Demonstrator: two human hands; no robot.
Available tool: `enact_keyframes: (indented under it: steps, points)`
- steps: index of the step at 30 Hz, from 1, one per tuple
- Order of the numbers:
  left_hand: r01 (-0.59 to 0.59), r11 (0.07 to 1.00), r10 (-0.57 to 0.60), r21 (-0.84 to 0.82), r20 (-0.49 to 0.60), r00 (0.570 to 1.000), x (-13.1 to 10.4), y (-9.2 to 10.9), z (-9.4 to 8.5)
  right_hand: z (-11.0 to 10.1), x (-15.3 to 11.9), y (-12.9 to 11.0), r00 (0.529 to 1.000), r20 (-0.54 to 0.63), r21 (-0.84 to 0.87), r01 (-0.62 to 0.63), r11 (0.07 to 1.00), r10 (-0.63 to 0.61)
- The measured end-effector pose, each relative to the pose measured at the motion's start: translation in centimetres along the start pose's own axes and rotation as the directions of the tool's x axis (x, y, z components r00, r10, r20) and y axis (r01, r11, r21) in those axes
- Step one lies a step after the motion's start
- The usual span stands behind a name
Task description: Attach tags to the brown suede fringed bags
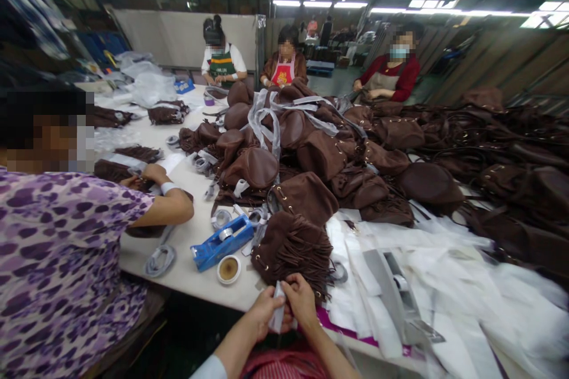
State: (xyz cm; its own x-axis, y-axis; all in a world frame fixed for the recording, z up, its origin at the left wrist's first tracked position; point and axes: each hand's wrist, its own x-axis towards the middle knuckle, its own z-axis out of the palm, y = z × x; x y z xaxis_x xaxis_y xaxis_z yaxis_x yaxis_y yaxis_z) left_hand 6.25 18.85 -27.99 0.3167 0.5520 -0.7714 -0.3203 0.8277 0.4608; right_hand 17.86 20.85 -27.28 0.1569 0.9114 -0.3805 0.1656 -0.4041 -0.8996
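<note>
At the table's front edge, my left hand (265,311) is closed around a folded white strip (277,308) of paper or thin wrap. My right hand (303,301) pinches at the same strip from the other side, its fingertips close to my left thumb. What the strip wraps, if anything, is hidden by my fingers. Just beyond both hands lies a dark brown fringed bag (291,246) with gold eyelets. A blue tape dispenser (222,243) and a small round tub (229,269) with a brown inside stand to its left.
A large pile of brown bags (306,148) fills the table's middle and right. White sheets (462,284) and a grey tape dispenser (395,290) lie at right. A co-worker in a purple-patterned top (66,249) works close on my left; three other people work across the table.
</note>
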Motion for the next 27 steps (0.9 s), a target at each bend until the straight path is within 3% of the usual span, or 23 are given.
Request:
enact_keyframes:
  steps: [6,10,13,17,20,24,27]
  points:
    - [-0.027,0.995,0.043,0.099,-0.156,0.987,-0.6,0.9,0.3,-1.9,-0.3,-0.5,0.998,0.049,0.026,-0.031,0.999,0.029]
    - [-0.047,0.987,0.071,0.153,-0.160,0.985,-1.7,2.0,0.5,-5.1,-2.9,-0.6,0.992,0.112,0.005,-0.051,0.999,0.050]
    - [-0.076,0.980,0.098,0.184,-0.114,0.989,-2.0,2.7,0.4,-8.1,-5.5,-0.4,0.995,0.097,-0.077,0.011,0.997,-0.004]
    - [-0.120,0.974,0.140,0.189,-0.095,0.986,-1.3,2.6,-0.1,-13.9,-7.7,-1.0,0.995,-0.069,-0.290,0.052,0.956,-0.075]
    - [-0.168,0.967,0.194,0.194,-0.123,0.973,-0.8,2.1,-0.2,-20.1,-7.6,-2.7,0.945,-0.291,-0.453,0.000,0.892,-0.147]
    - [-0.204,0.958,0.238,0.199,-0.161,0.958,-0.5,2.0,0.0,-27.8,-5.0,-4.3,0.891,-0.422,-0.534,-0.094,0.840,-0.168]
    - [-0.184,0.954,0.227,0.234,-0.170,0.959,-0.5,2.1,0.1,-30.7,-2.1,-4.3,0.902,-0.416,-0.570,-0.163,0.805,-0.112]
